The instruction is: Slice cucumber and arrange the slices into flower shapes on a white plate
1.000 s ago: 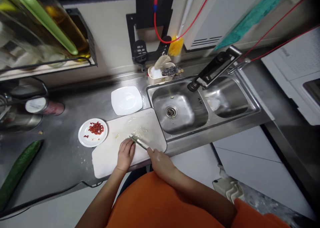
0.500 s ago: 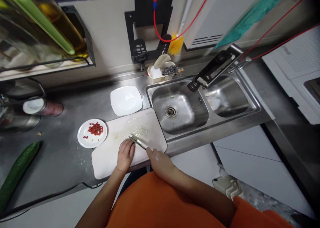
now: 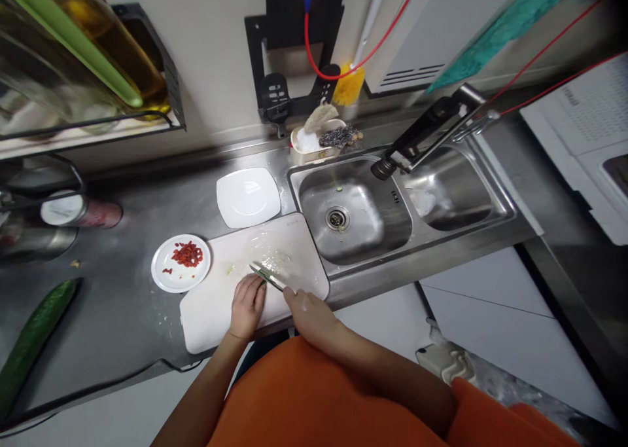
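Note:
My right hand (image 3: 308, 308) is closed on the handle of a knife (image 3: 269, 276), its blade angled up and left over a white cutting board (image 3: 210, 319). With fingers curled, my left hand (image 3: 248, 305) presses down on the board just left of the blade. Under its fingertips, mostly hidden, is a small dark green piece that looks like cucumber. Wet pale green scraps (image 3: 275, 262) lie on the board beyond the knife. A whole cucumber (image 3: 36, 339) rests on the counter at far left.
Left of the board sits a small white plate (image 3: 161, 264) of chopped red bits. A square white plate (image 3: 248, 197) stands behind it. To the right is a double sink (image 3: 360, 205) with a black faucet (image 3: 417, 129). A can (image 3: 83, 210) lies at left, below a bottle shelf (image 3: 93, 131).
The knife and my right hand have shifted slightly left, nearer the left fingertips. My left hand stays on the board in about the same place. The view has moved a little.

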